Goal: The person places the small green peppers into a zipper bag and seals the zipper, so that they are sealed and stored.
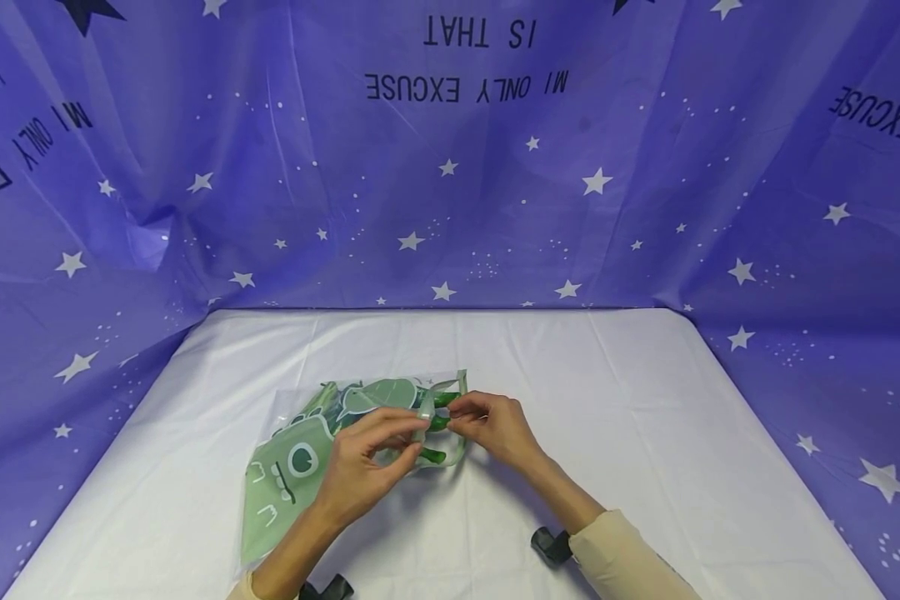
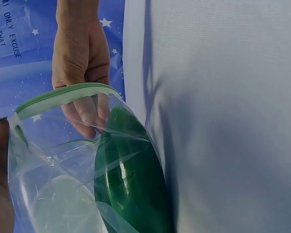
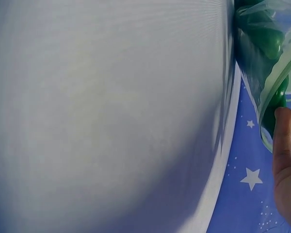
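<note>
A clear zip bag with a light green cartoon print lies on the white table, its mouth with the green zip strip facing right. Several glossy dark green pieces, which look like peppers, are inside it. My left hand pinches the rim of the bag's mouth and holds it apart. Fingers of my right hand reach in at the mouth and pinch the end of one green pepper. In the right wrist view, the right fingertips touch green just inside the strip. The bag's print hides part of the contents.
The white tablecloth spreads around the bag, with a few creases. Behind and at both sides hangs a purple curtain with white stars and printed words. A black camera mount sits by the right wrist.
</note>
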A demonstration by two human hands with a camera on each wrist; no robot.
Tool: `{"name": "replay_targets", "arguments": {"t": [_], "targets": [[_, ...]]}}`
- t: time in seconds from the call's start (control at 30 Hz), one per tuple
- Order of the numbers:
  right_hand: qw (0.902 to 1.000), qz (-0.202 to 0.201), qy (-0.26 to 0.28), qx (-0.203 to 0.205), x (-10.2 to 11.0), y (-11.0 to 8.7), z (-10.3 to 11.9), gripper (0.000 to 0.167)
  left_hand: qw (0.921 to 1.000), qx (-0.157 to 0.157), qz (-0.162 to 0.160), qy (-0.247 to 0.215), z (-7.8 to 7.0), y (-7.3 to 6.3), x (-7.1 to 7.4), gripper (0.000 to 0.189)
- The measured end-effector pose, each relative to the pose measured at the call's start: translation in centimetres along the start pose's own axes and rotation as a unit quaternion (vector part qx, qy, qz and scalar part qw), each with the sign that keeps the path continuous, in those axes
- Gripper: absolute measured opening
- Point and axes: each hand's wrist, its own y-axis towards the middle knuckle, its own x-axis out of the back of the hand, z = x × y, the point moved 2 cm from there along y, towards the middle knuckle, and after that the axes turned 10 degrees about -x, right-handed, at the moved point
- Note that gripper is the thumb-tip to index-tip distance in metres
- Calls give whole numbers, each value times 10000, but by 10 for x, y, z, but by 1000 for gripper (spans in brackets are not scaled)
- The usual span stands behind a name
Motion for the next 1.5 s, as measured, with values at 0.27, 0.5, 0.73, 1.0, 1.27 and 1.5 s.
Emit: {"name": "replay_targets", "arguments": {"t": [0.27, 0.5, 0.73, 1.0, 1.27, 1.5], "targets": [[9998, -110, 48, -149, 13, -4, -2, 20, 9999, -70, -20, 155, -6, -1, 1, 39], [9950, -112, 174, -979, 30, -8, -9, 20, 9966, -416, 104, 703, 1, -14, -5, 38], [9516, 1306, 1977, -1955, 15, -3, -20, 41, 9796, -808, 770, 1674, 1, -29, -19, 31], [9063, 1671, 3140, -2281, 9, 5, -18, 52, 9382, -578, 1980, 2779, -15, -43, -43, 35], [9118, 1192, 3192, -2291, 9, 5, -14, 36, 8969, 285, 2861, 3360, -25, -67, -66, 44], [9231, 1748, 2514, -2327, 3, -6, -19, 35, 9376, 426, 2172, 2682, -34, -79, -58, 41]]}}
